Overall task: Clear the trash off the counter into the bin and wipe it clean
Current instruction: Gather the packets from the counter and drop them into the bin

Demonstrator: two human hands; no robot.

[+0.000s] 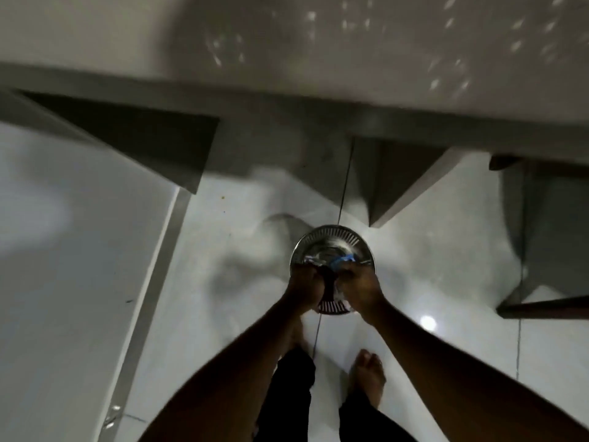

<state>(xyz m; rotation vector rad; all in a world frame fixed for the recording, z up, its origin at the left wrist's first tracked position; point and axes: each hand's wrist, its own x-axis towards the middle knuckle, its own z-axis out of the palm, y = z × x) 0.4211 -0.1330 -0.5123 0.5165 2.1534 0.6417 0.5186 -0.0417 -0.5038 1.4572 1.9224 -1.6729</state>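
Note:
A round slotted metal bin point(331, 239) stands on the white tiled floor straight below me. Both my hands are over its mouth. My left hand point(304, 285) is closed on crumpled whitish trash point(310, 260) at the bin's left side. My right hand point(361, 282) is closed on a blue and white wrapper point(342, 260) at the right side. The view is blurred, so the trash shapes are unclear. The pale counter point(318, 43) runs across the top of the view, speckled with light spots.
A white counter surface point(63, 250) with a grey edge fills the left. Grey supports point(398, 186) stand under the counter beyond the bin. A dark-framed stand point(548, 250) is at the right. My bare feet point(371, 374) stand just behind the bin.

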